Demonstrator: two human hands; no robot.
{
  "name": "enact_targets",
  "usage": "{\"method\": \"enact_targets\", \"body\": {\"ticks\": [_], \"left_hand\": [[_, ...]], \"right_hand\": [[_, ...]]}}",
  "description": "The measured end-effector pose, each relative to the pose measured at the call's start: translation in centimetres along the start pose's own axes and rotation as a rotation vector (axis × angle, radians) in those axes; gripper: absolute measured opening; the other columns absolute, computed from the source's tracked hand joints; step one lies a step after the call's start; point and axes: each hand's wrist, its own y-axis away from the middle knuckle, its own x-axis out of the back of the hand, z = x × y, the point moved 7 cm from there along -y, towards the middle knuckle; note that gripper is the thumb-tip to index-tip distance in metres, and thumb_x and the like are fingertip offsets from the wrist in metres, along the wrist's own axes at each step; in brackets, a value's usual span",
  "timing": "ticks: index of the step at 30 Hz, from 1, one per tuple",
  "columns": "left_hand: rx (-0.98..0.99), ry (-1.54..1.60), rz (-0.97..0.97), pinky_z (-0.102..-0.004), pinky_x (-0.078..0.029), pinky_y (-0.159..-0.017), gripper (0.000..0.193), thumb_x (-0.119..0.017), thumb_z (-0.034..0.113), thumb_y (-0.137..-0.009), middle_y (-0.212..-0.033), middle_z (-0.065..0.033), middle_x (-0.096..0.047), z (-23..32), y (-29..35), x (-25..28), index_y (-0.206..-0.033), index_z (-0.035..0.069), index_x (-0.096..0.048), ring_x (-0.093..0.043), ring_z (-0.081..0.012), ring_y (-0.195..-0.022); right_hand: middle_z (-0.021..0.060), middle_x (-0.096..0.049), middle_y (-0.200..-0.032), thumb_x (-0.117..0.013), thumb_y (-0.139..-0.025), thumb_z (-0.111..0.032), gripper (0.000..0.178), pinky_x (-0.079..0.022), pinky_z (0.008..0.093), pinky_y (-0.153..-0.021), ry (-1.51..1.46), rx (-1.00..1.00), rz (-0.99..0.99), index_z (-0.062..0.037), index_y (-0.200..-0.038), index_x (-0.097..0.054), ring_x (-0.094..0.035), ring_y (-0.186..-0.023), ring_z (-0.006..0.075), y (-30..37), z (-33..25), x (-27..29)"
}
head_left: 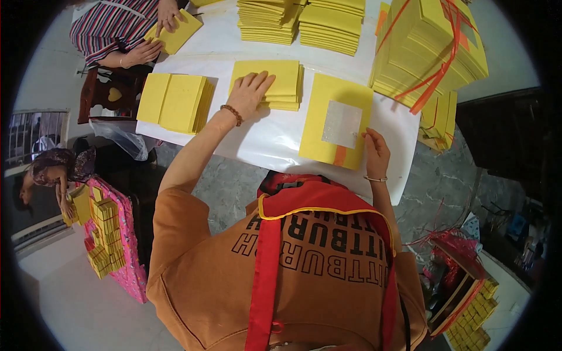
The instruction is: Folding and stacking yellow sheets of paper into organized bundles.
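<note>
My left hand (pixel 252 92) lies with fingers outstretched on a low stack of yellow paper (pixel 283 74) at the middle of the table. To the right, a flat yellow paper sheet (pixel 315 114) bears a silvery rectangle (pixel 342 124) and a small orange strip (pixel 340 155). At that sheet's right edge is my right hand (pixel 377 153), its fingers curled and the tips pinched at the edge. Left of my left hand stands another stack of yellow paper (pixel 177 103), with a folded or overlapping top layer.
Across the white-covered table (pixel 225 137), a person's hands (pixel 146 50) rest on yellow paper. Tall yellow stacks (pixel 269 23) stand at the back, and a red-tied bundle (pixel 410 58) at the right. Another person works by a pink-covered table (pixel 130 234) at far left.
</note>
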Motion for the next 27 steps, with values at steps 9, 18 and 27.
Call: {"method": "enact_targets", "body": {"ticks": [9, 18, 27], "left_hand": [[-0.197, 0.175, 0.110, -0.0418, -0.036, -0.091, 0.058, -0.065, 0.013, -0.067, -0.124, -0.0119, -0.045, 8.2, -0.6, 3.1, -0.122, 0.010, -0.048, -0.042, -0.0296, -0.114], [-0.460, 0.514, 0.010, -0.0345, -0.044, -0.079, 0.025, -0.064, 0.017, -0.079, -0.097, -0.0095, -0.057, 17.0, 1.3, -0.4, -0.100, 0.004, -0.060, -0.053, -0.0267, -0.088], [-0.052, 0.944, -0.253, -0.0360, -0.047, -0.066, 0.022, -0.056, 0.022, -0.087, -0.079, -0.0142, -0.063, 14.1, -0.9, -3.2, -0.089, 0.002, -0.064, -0.060, -0.0289, -0.074]], "right_hand": [[0.0079, -0.065, -0.094, -0.062, -0.081, -0.014, 0.022, -0.047, 0.0312, -0.080, 0.326, 0.200, 0.001, -0.0049, -0.102, -0.064, -0.061, -0.090, 0.0210, 0.2, -0.5, 0.3], [0.0040, -0.065, -0.096, -0.068, -0.071, -0.018, 0.018, -0.044, 0.0328, -0.083, 0.655, 0.401, -0.046, -0.0136, -0.089, -0.067, -0.058, -0.093, 0.0256, 0.5, -0.7, -0.6], [0.0063, -0.063, -0.096, -0.047, -0.092, -0.020, 0.026, -0.042, 0.0281, -0.085, 0.082, -0.005, -0.133, -0.0021, -0.093, -0.066, -0.056, -0.092, 0.0162, -0.2, 2.4, 0.3]]}}
